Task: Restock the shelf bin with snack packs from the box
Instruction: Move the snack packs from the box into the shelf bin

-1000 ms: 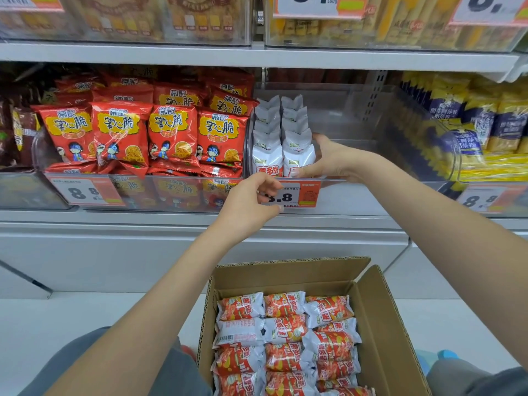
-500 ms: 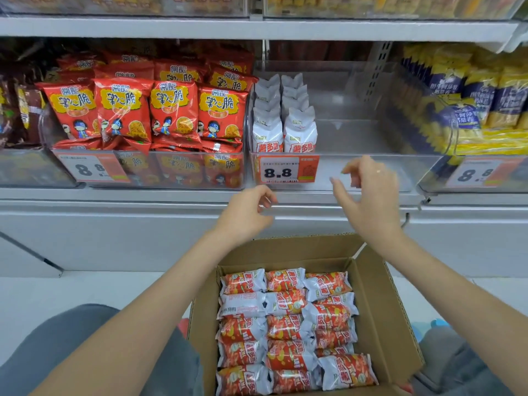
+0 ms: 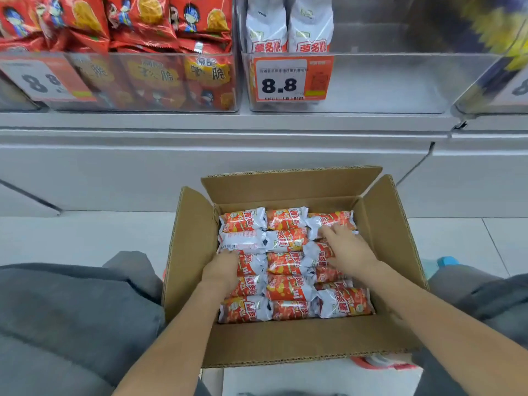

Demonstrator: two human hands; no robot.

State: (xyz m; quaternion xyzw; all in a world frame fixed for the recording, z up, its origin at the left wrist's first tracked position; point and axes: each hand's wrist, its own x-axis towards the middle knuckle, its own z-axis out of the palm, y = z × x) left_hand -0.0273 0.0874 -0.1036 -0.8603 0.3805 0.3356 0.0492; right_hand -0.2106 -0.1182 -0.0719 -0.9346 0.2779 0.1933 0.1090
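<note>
We kneel in front of the shelf with the box on the floor between our knees, flaps folded out so both arms can drop straight in. The snack packs lie flat in three tight columns, which is why we come at them from above rather than from the side.

Our left hand sits on the nine o'clock column, about midway down; its fingers bend down over a pack there, but whether they already grip it we cannot tell, since the back of the hand hides them. Our right hand lies on the three o'clock column toward twelve o'clock, fingers spread and fairly straight, touching the packs rather than clasping one. We judge that each hand is choosing a pack to lift.

At twelve o'clock, above the box, the clear bin with the 8.8 price tag holds white packs standing upright only at its nine o'clock end. The rest of it shows bare plastic, so the new packs likely go there, stood up the same way. The red bags fill the neighbouring bin at ten o'clock.
</note>
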